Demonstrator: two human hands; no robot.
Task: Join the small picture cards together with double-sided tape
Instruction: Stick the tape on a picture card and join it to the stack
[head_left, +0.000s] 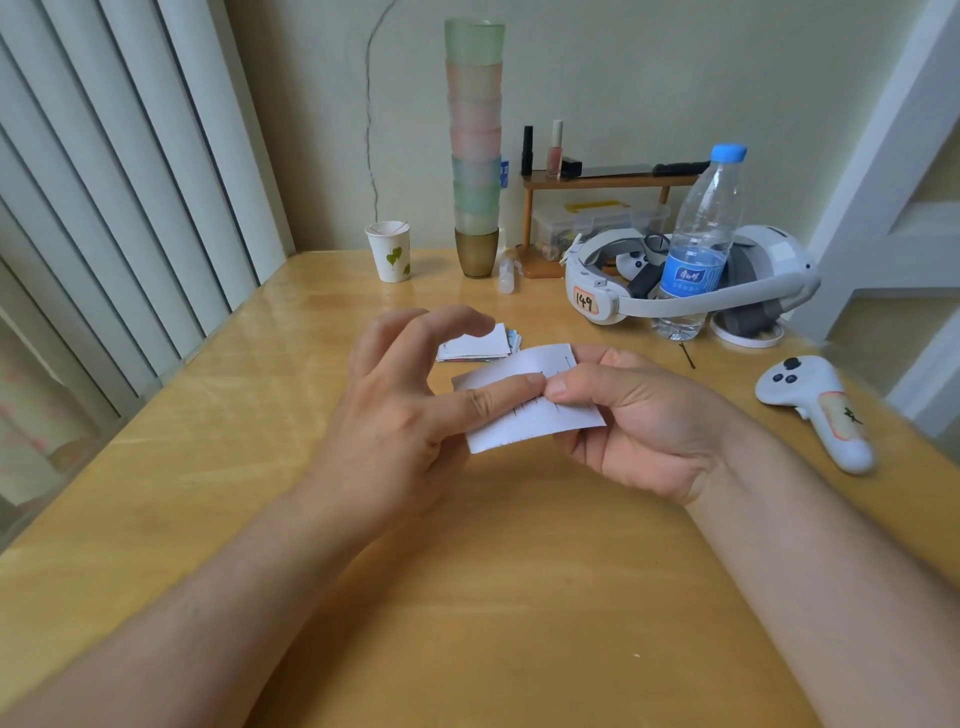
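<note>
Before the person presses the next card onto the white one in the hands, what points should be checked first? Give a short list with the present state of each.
1. White card is held firmly: ok, the right hand pinches its right end with the thumb on top.
2. Left hand steadies it: ok, its thumb lies on the card face, the other fingers are lifted.
3. Double-sided tape is on the card: cannot tell, only thin dark marks show.
4. Next cards are in reach: ok, the card stack lies on the table just behind the hands.
5. Picture side faces the correct way: cannot tell, only the blank side shows.
</note>
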